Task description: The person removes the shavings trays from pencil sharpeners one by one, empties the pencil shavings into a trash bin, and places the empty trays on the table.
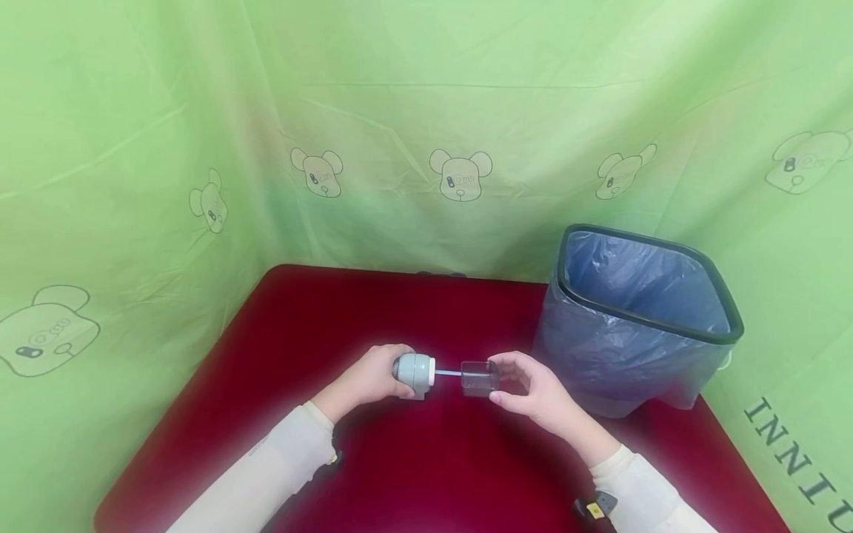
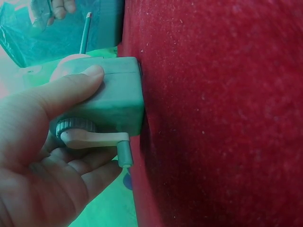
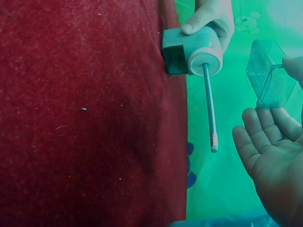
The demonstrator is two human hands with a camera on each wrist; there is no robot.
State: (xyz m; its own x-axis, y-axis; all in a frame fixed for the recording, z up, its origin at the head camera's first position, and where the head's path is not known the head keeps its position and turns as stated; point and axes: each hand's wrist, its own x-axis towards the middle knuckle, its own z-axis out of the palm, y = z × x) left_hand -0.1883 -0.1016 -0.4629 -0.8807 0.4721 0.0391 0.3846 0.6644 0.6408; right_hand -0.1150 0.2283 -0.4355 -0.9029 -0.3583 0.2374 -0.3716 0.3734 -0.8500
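Observation:
A pale green crank pencil sharpener (image 1: 415, 372) is gripped in my left hand (image 1: 372, 375), its thumb across the body. Its beige handle (image 2: 94, 138) and dark ribbed knob (image 2: 75, 126) face that wrist camera. From the sharpener's round white front sticks a pencil (image 3: 209, 109), its ferrule end outward. A dark square opening (image 3: 175, 60) shows in the front beside it. My right hand (image 1: 536, 392) holds a clear plastic shavings drawer (image 3: 267, 78) between thumb and fingers, apart from the sharpener. Whether shavings lie inside the drawer I cannot tell.
A trash bin (image 1: 649, 326) with a black rim and a translucent bluish liner stands at the right, just beyond my right hand. Dark red cloth covers the table (image 1: 320, 311). A green curtain (image 1: 400, 111) with printed bear heads hangs behind and at both sides.

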